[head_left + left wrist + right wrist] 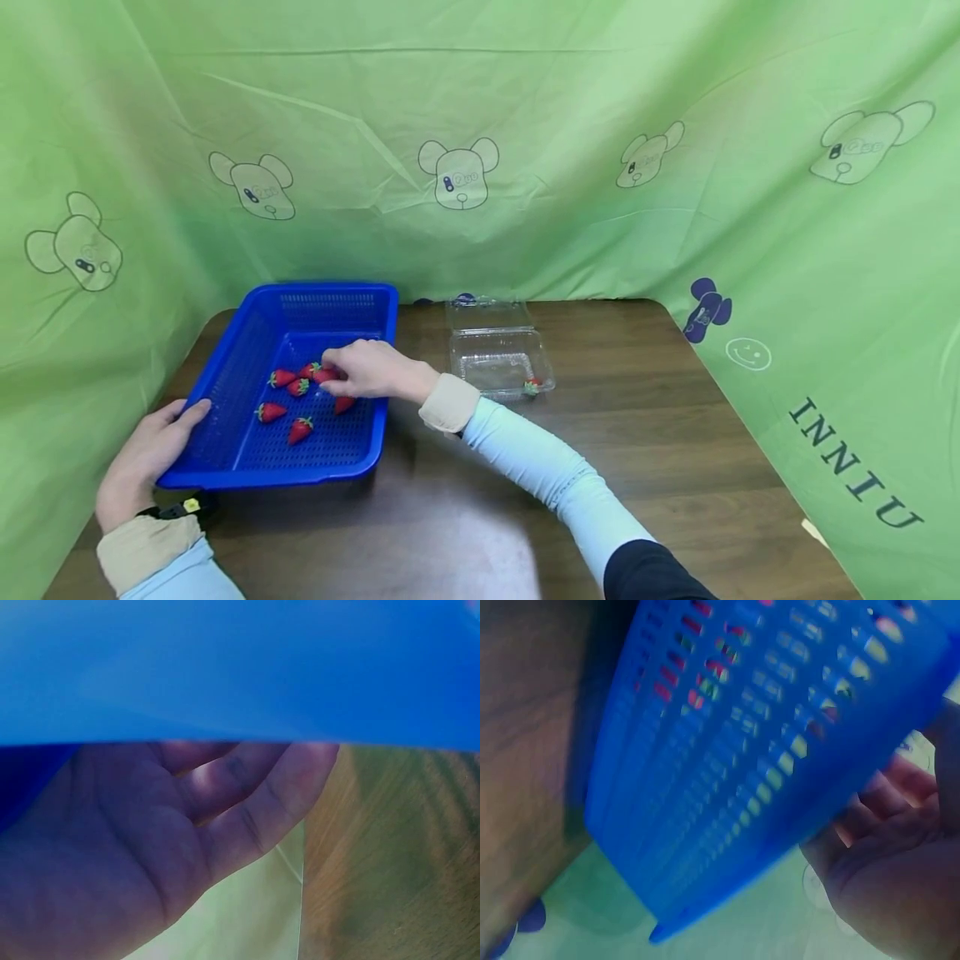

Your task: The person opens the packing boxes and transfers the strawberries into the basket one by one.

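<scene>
A blue plastic basket (300, 477) with slotted walls stands on the left of the table, several red strawberries (300, 431) lying on its floor. My left hand (153, 450) grips its left rim, thumb over the edge; the left wrist view shows the fingers (247, 817) beneath the rim. Reaching over the right wall, my right hand (375, 369) pinches one strawberry (322, 375) between thumb and fingers, near the others. In the right wrist view the basket's wall (727, 780) partly hides that hand (900, 877). Its fingertips are out of sight there.
A clear plastic clamshell box (498, 362) lies open right of the basket, its lid folded back toward the curtain. One strawberry (532, 386) sits in its front right corner. Green printed curtain (525, 225) surrounds the brown wooden table (615, 433) at the back and sides.
</scene>
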`<move>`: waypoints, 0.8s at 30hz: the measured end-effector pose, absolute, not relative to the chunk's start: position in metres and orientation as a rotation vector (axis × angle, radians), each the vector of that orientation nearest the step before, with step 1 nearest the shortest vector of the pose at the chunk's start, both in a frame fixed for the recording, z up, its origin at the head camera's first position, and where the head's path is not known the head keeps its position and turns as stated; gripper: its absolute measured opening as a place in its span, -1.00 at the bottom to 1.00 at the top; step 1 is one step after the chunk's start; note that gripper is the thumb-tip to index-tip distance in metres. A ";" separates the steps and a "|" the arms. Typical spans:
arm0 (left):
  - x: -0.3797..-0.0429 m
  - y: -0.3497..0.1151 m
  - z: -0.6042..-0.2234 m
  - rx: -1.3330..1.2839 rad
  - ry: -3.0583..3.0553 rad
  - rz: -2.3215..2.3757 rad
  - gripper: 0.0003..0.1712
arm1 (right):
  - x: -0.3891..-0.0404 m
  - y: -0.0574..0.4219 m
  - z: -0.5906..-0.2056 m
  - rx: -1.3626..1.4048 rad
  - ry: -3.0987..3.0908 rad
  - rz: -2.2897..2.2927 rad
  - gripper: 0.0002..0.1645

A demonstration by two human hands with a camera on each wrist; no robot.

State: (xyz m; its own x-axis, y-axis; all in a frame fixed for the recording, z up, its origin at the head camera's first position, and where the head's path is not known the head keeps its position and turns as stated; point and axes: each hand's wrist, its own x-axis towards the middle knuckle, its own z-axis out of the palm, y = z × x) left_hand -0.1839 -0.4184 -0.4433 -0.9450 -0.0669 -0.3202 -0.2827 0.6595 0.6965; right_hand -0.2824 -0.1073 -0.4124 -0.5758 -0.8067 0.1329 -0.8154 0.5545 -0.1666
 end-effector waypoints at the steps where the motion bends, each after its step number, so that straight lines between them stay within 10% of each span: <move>1: -0.184 -0.418 -0.443 -0.279 2.618 1.155 -0.06 | -0.280 -0.111 -0.414 1.435 -2.744 0.285 -0.72; 24: -0.186 -0.418 -0.444 -0.293 2.619 1.133 -0.04 | -0.252 -0.157 -0.443 1.436 -3.086 -0.193 -0.80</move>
State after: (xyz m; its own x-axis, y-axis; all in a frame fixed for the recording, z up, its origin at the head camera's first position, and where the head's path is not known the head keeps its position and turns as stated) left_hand -0.1858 -0.4184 -0.4437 -0.9423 -0.0764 -0.3259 -0.2898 0.6734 0.6801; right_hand -0.2524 -0.1565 -0.4426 -0.6156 -0.7342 -0.2863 -0.7641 0.6451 -0.0111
